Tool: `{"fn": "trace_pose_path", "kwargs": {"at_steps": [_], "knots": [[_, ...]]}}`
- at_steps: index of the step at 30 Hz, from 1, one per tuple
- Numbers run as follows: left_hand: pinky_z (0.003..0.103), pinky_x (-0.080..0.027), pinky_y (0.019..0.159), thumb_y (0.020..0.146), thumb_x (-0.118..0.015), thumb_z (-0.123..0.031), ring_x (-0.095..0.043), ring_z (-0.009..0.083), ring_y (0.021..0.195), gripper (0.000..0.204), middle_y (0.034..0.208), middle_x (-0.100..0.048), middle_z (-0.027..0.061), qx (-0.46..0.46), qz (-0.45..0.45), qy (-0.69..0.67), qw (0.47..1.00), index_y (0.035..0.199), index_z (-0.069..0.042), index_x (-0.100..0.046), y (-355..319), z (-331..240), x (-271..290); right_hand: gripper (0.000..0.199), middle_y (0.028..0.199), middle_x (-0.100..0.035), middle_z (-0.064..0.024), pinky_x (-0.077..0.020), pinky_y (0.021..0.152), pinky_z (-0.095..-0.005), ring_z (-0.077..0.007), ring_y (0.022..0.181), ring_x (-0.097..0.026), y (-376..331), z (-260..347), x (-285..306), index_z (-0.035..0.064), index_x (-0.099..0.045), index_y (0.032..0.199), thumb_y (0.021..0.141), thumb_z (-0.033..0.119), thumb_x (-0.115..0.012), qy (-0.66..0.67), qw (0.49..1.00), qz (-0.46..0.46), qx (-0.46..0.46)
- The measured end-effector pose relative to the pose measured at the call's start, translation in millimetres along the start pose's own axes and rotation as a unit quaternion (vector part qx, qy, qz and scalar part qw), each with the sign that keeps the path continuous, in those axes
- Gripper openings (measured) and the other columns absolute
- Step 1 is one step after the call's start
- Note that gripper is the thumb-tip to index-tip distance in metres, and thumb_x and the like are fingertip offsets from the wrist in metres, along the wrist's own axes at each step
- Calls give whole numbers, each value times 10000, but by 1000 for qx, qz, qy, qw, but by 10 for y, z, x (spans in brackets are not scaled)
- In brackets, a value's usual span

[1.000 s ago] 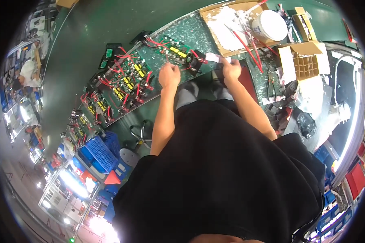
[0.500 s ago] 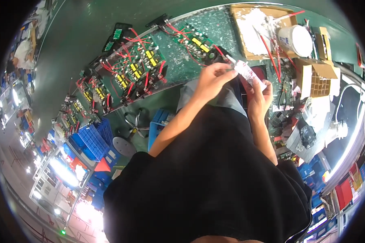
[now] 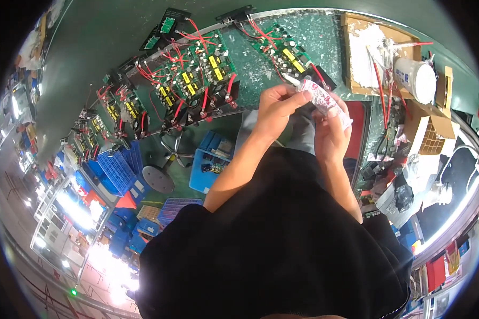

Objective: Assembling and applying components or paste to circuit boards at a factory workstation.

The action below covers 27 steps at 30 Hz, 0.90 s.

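A soft white tube with red print [image 3: 318,97] and a pale narrow nozzle [image 3: 291,80] lies between my hands, tilted with the nozzle toward the upper left. My right hand [image 3: 332,135] grips the tube's lower end, its thumb pressed on the side. At the nozzle end my left hand [image 3: 273,112] pinches the tube with thumb and bent fingers. Just beyond the nozzle, a green circuit board [image 3: 283,49] with yellow parts and red wires lies on the green bench [image 3: 324,40].
More wired circuit boards [image 3: 189,80] line the bench to the left. At the right are a cardboard tray [image 3: 350,64], a white tub [image 3: 416,80] and a divided carton [image 3: 434,127]. A blue crate [image 3: 197,178] and a wheeled stool base [image 3: 174,154] stand below the bench edge.
The view has shifted, so the bench items sit further right. The tube is turned and crumpled more, and my left hand has closed in on its nozzle end.
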<state>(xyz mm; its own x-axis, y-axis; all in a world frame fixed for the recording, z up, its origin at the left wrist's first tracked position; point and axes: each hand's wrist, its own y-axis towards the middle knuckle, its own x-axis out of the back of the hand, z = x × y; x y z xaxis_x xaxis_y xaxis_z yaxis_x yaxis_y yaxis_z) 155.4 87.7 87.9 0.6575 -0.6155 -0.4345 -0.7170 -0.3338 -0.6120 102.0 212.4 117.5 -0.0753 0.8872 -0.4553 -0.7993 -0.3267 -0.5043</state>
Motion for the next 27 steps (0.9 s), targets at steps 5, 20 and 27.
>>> {"fn": "trace_pose_path", "kwargs": {"at_steps": [5,20,27], "knots": [[189,-325,521,820,-746,-170,-463,14,616,151,725,-602,-41,39,-18,-64,997,795,-43,-668,184,23,116,366,1105,-621,-111,-479,847,-306,-168,954,-601,251,-96,-118,-58,-511,1223,930,149,-584,-189,982,11,5],[389,-451,578,870,-655,-180,-598,284,606,194,688,-619,121,-184,-289,422,839,870,-3,-576,758,458,520,160,856,-707,-104,-511,682,-299,-215,731,-668,1251,-593,-309,51,-727,909,824,181,-690,-512,841,56,164],[372,-456,560,873,-643,-160,-608,254,562,162,651,-629,116,-157,-299,406,849,849,-8,-594,791,492,532,151,828,-687,-118,-506,657,-306,-231,709,-655,1319,-696,-276,35,-716,913,818,149,-692,-551,802,93,213]]}}
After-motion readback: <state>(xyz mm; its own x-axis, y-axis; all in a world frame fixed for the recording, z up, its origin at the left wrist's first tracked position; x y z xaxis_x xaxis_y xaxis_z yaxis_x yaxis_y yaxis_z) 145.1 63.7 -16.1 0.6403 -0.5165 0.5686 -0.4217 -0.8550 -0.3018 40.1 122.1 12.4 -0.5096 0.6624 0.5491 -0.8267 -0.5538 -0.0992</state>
